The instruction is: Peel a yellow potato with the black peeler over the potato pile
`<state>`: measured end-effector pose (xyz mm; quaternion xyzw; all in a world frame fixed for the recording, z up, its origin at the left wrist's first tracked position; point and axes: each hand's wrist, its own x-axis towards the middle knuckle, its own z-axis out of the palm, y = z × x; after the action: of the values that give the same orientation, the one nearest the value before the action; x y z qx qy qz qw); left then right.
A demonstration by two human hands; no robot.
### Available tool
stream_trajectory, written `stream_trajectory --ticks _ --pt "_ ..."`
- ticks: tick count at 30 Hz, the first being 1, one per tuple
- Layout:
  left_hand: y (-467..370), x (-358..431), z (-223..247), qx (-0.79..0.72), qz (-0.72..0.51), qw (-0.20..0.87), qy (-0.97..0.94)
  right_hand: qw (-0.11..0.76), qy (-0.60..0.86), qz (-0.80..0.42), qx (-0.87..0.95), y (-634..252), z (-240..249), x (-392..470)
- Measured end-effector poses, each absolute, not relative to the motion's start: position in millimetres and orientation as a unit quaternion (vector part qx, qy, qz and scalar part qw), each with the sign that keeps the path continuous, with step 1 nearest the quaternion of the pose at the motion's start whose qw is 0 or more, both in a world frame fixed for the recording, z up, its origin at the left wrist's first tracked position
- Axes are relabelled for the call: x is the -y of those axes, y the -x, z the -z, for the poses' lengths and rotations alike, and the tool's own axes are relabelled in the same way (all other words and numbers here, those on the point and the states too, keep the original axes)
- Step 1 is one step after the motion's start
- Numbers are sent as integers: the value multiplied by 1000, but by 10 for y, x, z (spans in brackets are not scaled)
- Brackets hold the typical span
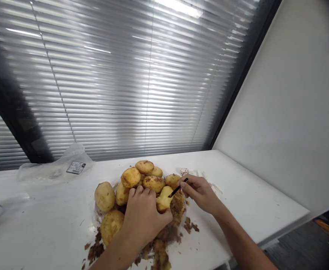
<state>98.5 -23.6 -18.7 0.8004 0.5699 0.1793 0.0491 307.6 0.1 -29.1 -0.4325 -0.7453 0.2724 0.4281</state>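
Note:
My left hand (142,215) is closed around a partly peeled potato (165,198), whose bare pale yellow flesh faces right. In my right hand (200,192) a thin black tool (178,188) is pinched between thumb and fingers, its tip touching the peeled flesh; whether it has a blade cannot be made out. Behind and left of my left hand is a pile of potatoes (153,183), some with brown skin patches. A large pale potato (104,196) and another potato (112,226) lie at the pile's left. Brown peelings (178,210) heap below the held potato.
A clear plastic bag (59,165) with a label lies at the back left of the white table (54,221). Peel scraps (191,225) are scattered around the pile. Blinds (119,82) stand behind, and a white wall (290,112) rises along the right.

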Motion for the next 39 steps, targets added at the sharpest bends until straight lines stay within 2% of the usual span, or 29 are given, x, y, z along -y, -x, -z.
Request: stream_trajectory --ticks 3,6,11,19,39 --pt "-992 227 198 -568 -183 43 -801 418 436 -250 757 -3068 287 6" --pt "-993 231 200 -567 -183 42 -802 448 444 -211 747 -3064 279 4" --pt "-984 248 186 -566 -179 46 -803 443 436 -247 744 -3059 294 4" --pt "-976 262 181 -564 -167 45 -808 413 444 -195 771 -3045 289 30" --pt "-981 260 141 -556 -160 53 -814 402 430 -215 779 -3034 286 25"
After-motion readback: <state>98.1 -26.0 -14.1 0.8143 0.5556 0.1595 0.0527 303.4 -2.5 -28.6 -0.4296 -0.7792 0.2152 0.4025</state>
